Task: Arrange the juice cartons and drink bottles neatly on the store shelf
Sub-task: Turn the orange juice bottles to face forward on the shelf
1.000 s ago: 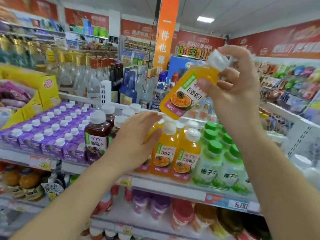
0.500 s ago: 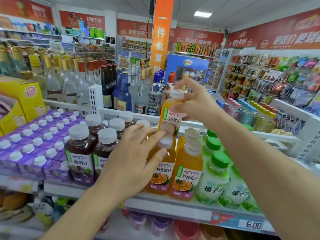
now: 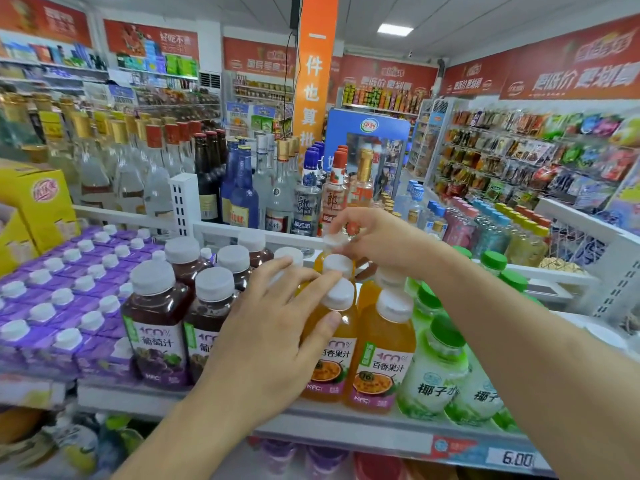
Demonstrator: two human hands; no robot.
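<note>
Here we see our right hand (image 3: 377, 242) pinching the white cap of an orange juice bottle (image 3: 333, 252) at the back of its row on the shelf (image 3: 311, 424). Our left hand (image 3: 273, 337) lies flat, fingers straight, against the front orange bottle (image 3: 329, 351), beside 2 dark grape bottles (image 3: 156, 327).

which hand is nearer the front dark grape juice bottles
Left. The left hand lies directly beside the front grape juice bottles, overlapping the second one. The right hand is farther back, gripping the cap of an orange juice bottle at the row's rear.
</note>
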